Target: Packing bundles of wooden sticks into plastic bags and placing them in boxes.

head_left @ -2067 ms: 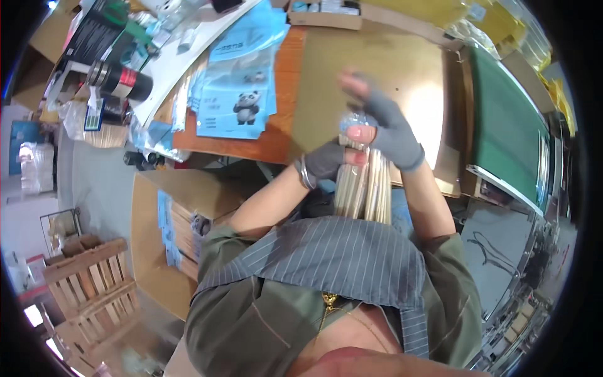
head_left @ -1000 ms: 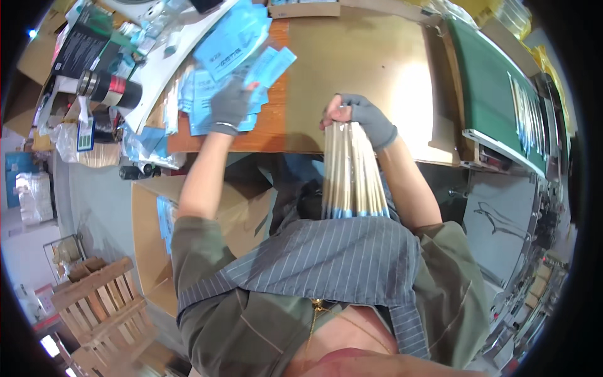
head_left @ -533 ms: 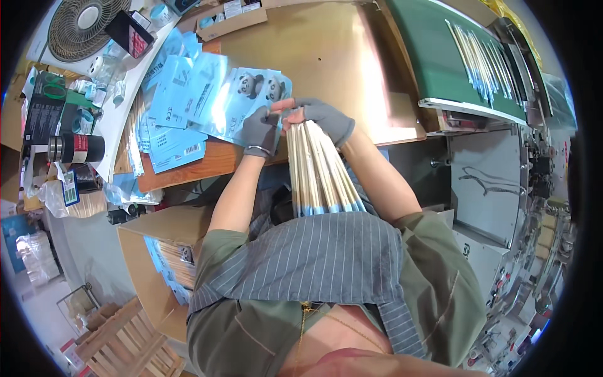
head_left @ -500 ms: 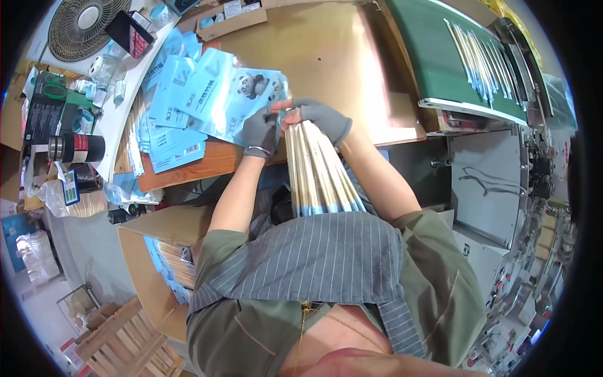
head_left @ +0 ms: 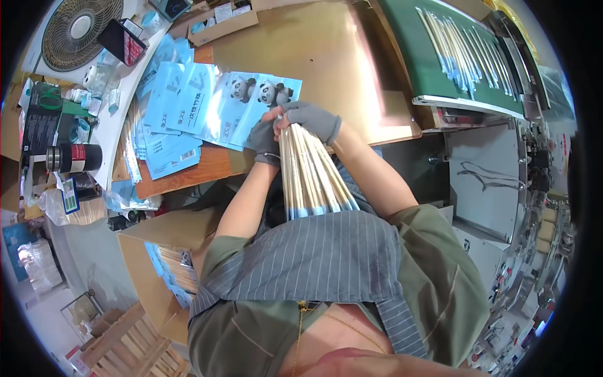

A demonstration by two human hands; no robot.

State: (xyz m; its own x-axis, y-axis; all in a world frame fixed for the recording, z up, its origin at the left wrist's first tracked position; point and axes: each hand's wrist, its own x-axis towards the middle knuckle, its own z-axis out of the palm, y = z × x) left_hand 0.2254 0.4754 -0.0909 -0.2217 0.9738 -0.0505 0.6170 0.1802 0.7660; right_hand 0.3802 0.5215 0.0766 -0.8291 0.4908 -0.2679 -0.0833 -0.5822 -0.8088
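A fanned bundle of wrapped chopsticks (head_left: 309, 166) with blue lower ends hangs in front of my apron. My right hand (head_left: 312, 120), in a grey fingerless glove, is closed around the bundle's top end. Against it, at the same end, my left hand (head_left: 266, 138) is closed too, in a matching glove; its fingertips press at the chopstick tops. Just beyond my hands lies a flat blue bag with a panda picture (head_left: 274, 94), overlapping several similar blue bags (head_left: 166, 100) spread to the left on the table. My gloves cover the chopsticks' upper tips.
A green conveyor belt (head_left: 433, 78) at the far right carries more wrapped chopsticks (head_left: 461, 53). The brown tabletop (head_left: 301, 38) lies ahead. On the left white shelf are a fan (head_left: 80, 28), a phone (head_left: 122, 42) and a black flask (head_left: 74, 158). A cardboard box (head_left: 147, 276) with packed chopsticks stands lower left.
My left hand has drawn in toward the right, closer to the bundle's top. The panda bags beside it now lie flatter and more uncovered. The bundle has shifted slightly left.
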